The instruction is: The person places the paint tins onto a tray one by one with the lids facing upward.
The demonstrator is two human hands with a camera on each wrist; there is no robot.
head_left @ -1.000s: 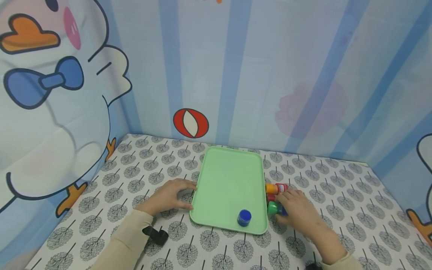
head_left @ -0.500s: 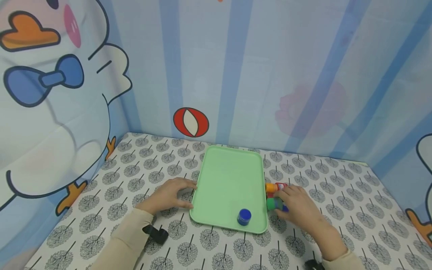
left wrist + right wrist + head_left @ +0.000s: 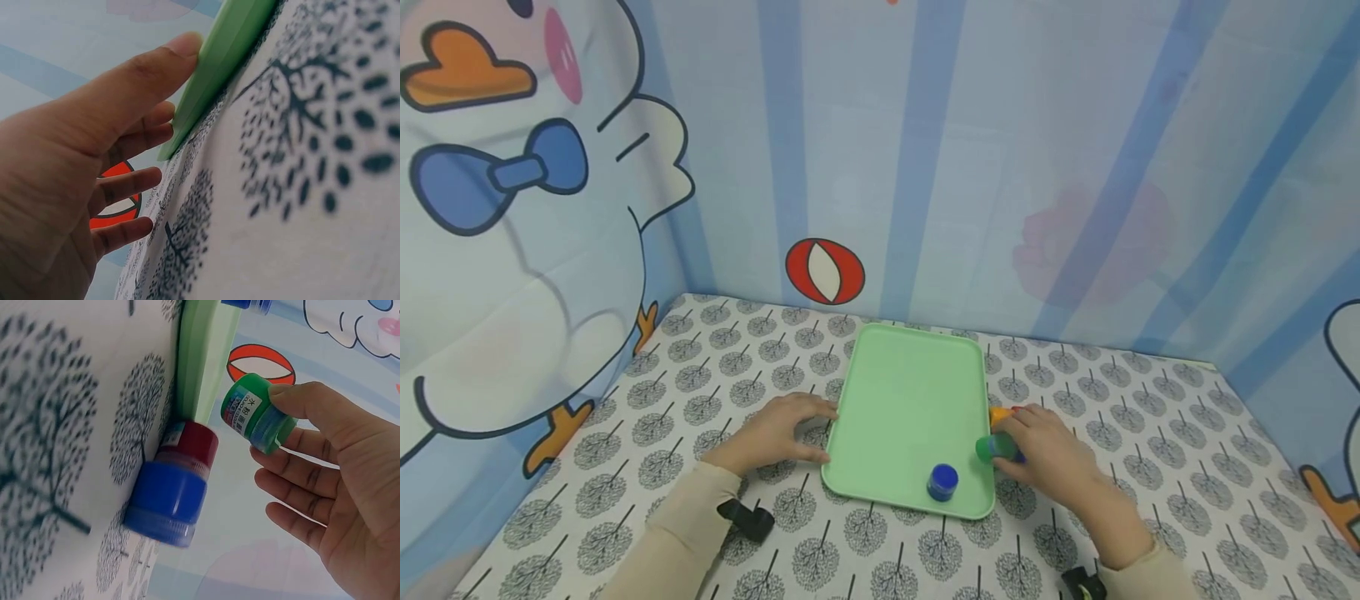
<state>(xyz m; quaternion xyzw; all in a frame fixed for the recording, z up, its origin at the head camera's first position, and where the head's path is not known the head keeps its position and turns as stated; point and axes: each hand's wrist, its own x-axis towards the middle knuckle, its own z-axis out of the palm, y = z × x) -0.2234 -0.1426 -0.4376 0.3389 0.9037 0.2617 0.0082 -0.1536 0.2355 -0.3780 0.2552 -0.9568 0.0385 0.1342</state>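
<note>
My right hand [image 3: 1048, 450] pinches a small green paint jar [image 3: 250, 412] between thumb and fingers, raised above the table in the right wrist view. From the head, the jar overlaps the right rim of the light green tray [image 3: 910, 417]. A blue paint jar [image 3: 942, 482] stands in the tray's near right corner. Below the right hand, a dark red jar [image 3: 192, 442] and another blue jar [image 3: 165, 500] lie beside the tray, with an orange jar [image 3: 999, 416] partly covered by the hand. My left hand [image 3: 81, 162], fingers spread, has its thumb against the tray's left edge.
The table wears a white cloth [image 3: 820, 542] with grey tree prints. Behind it hangs a pale blue striped curtain [image 3: 857, 167], with a large cartoon duck [image 3: 512, 275] at the left. Black camera straps [image 3: 747, 521] sit at the wrists.
The right hand has lifted the green paint jar from beside the tray and moved it left, over the tray's right rim. The left hand stays where it was.
</note>
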